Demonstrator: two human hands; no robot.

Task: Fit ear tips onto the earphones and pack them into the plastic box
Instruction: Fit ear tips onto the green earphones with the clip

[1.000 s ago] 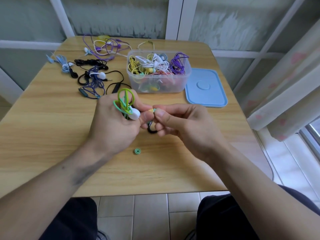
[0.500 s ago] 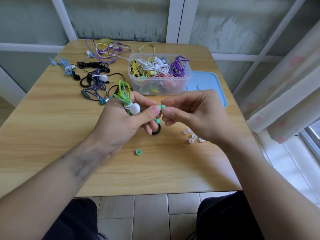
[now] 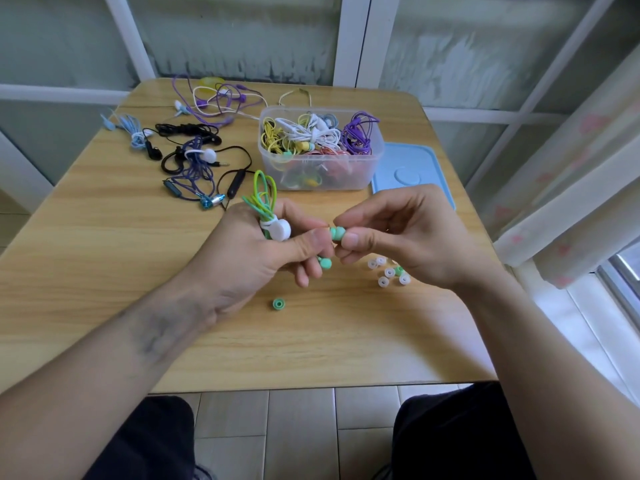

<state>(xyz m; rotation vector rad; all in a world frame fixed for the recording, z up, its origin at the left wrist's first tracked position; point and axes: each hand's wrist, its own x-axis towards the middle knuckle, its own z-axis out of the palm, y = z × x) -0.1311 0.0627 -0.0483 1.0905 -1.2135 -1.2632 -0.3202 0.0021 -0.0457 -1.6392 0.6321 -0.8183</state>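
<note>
My left hand (image 3: 256,254) grips a coiled green earphone bundle (image 3: 265,199) tied with a white clip (image 3: 278,229), and its thumb and fingers pinch one earbud. My right hand (image 3: 401,233) pinches a mint-green ear tip (image 3: 336,233) against that earbud. The second green earbud (image 3: 325,262) hangs below my left fingers. A loose green ear tip (image 3: 278,304) lies on the wooden table (image 3: 104,258). Several clear ear tips (image 3: 389,273) lie under my right hand. The clear plastic box (image 3: 320,148) behind holds several coiled earphones.
A blue lid (image 3: 412,168) lies to the right of the box. Black, dark blue, light blue and purple earphones (image 3: 194,150) are scattered over the far left of the table. A curtain (image 3: 571,188) hangs at the right, close to the table's edge.
Both hands rose and moved slightly toward the box between the first frame and now. My right hand uncovered the clear ear tips on the table. The green ear tip now shows between my fingertips.
</note>
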